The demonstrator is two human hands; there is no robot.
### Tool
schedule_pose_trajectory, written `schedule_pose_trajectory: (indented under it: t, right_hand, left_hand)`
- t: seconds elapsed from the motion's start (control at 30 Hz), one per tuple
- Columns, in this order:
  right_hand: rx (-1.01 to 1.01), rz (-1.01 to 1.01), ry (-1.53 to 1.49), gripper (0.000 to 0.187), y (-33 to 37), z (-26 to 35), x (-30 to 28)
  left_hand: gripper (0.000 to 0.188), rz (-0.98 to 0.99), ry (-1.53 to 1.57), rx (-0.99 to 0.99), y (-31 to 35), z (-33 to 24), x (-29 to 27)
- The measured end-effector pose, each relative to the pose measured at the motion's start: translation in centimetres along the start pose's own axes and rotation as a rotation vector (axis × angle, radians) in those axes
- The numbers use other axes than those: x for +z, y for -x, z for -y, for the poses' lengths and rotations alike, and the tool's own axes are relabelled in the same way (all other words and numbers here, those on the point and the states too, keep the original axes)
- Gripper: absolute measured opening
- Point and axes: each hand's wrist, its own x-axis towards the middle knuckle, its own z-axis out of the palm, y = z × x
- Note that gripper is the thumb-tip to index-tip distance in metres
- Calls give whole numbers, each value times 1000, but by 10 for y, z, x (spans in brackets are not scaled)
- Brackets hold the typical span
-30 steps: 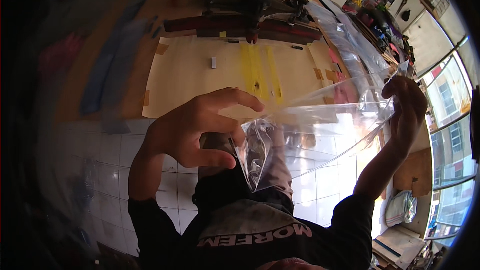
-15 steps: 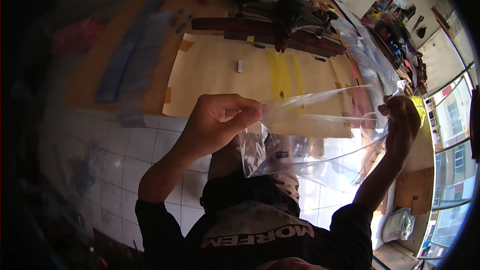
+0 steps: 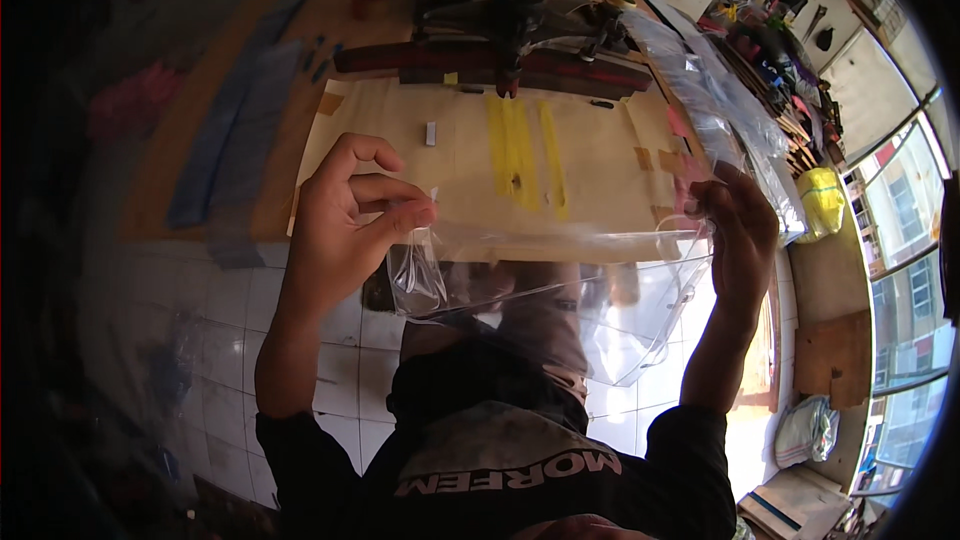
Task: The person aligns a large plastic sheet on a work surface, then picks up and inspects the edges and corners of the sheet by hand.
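A clear plastic sheet [image 3: 630,315], perhaps a bag, hangs between my hands over the near edge of the worktable, above my lap. My left hand [image 3: 345,215] pinches its left corner between thumb and fingers, with the index finger raised and curled. At the other end my right hand [image 3: 745,225] grips the upper right corner, its fingers bent around the film. The upper edge runs fairly straight from hand to hand, and the lower part droops in shiny folds. Behind it lies tan paper [image 3: 390,170] taped to the table, with yellow strips [image 3: 513,155] across it.
A dark machine with a long reddish bar [image 3: 400,57] stands at the back of the table. A small grey block [image 3: 431,134] rests on the paper. Bluish plastic strips [image 3: 225,140] lie at left, more clear film [image 3: 740,110] at right. A yellow bag [image 3: 822,205] sits farther right.
My hands and the plastic have shifted left in the view and the film hangs lower. The left index finger has lifted away from the pinch. The whole scene has moved slightly too.
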Motion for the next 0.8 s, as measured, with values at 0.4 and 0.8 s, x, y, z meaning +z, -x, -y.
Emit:
schedule_pose_trajectory:
  t: [0.4,0.8]
  right_hand:
    - [-119,-239,126,17,32,-23,46]
    - [146,11,-186,12,31,-20,27]
  left_hand:
    - [37,-39,410,-112,57,36,25]
    - [19,-208,280,-56,48,32,13]
